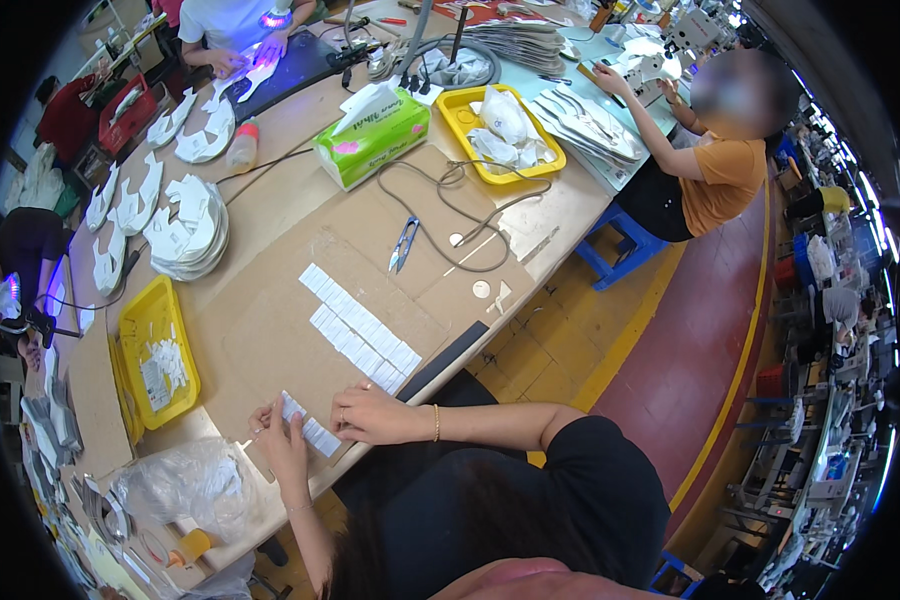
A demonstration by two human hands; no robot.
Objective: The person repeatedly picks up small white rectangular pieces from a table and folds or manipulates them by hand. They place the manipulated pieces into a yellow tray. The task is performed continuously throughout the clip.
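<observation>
Two rows of small white rectangular strips [355, 325] lie side by side on a brown cardboard sheet [270, 330] on the table. A shorter row of the same strips [315, 435] sits at the table's near edge, between my hands. My left hand [285, 445] pinches the left end of this short row at a white strip [290, 406]. My right hand [370, 412], with rings and a thin bracelet, lies flat with its fingertips on the right end of the row.
A yellow tray [135, 385] of white bits and a clear plastic bag [185, 485] lie left. Beyond are thread snips [403, 245], a cable [450, 205], a green tissue box [370, 135], another yellow tray [470, 140] and stacked white cut pieces [185, 235]. A seated co-worker [715, 175] is at right.
</observation>
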